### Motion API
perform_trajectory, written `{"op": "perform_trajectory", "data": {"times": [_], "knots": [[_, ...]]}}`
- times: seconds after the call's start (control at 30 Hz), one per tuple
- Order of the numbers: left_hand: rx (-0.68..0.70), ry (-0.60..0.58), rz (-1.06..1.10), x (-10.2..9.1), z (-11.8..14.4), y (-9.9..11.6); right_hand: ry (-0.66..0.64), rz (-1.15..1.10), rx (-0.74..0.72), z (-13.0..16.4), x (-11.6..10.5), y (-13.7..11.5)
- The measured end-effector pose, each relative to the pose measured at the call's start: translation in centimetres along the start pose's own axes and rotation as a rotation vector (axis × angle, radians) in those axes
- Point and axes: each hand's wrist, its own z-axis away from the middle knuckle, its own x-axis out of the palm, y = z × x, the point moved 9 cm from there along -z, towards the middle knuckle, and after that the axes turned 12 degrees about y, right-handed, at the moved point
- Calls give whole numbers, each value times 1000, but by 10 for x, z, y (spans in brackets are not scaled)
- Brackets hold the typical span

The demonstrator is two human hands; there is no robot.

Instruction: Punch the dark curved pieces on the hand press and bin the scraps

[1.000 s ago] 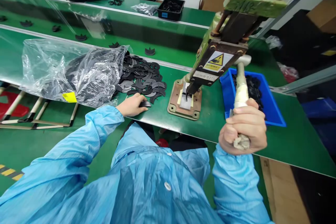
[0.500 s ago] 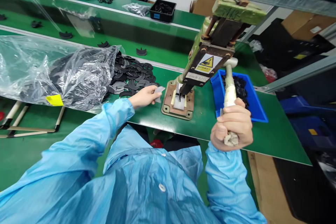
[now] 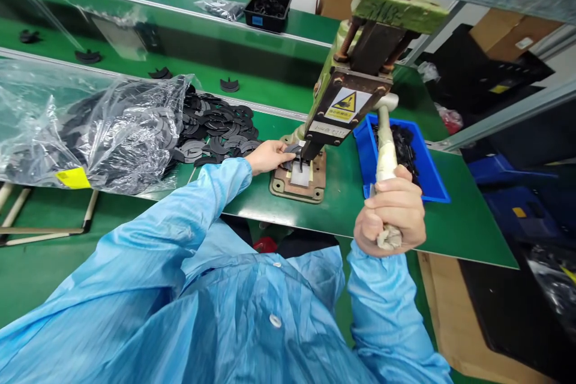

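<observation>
- The green counter (image 3: 360,216) carries a hand press (image 3: 346,96), a clear bag (image 3: 90,126) spilling black crescent parts (image 3: 216,129), and a blue bin (image 3: 432,183).
- The right hand (image 3: 390,219), forearm raised, has its grip wrapped tight round the press's padded lever (image 3: 384,150).
- The left hand (image 3: 269,156), arm stretched forward, pinches 1 black part (image 3: 291,150) at the press base, under the punch.

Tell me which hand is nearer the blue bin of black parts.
Right. The right hand grips the press lever just in front of the blue bin; the left hand holds a black part at the press base, farther left.
</observation>
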Motion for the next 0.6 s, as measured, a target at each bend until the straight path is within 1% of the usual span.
{"op": "perform_trajectory", "data": {"times": [0.2, 0.33, 0.5, 0.6], "knots": [[-84, -1, -56, 4, -4, 5, -14, 1, 19, 0, -1, 1], [-169, -30, -87, 6, -6, 10, -7, -9, 26, 0, -2, 3], [-341, -128, -140, 7, -2, 3, 18, -26, 24, 4, -2, 1], [-406, -141, -88, 9, 3, -1, 27, -38, 25, -3, 1, -1]]}}
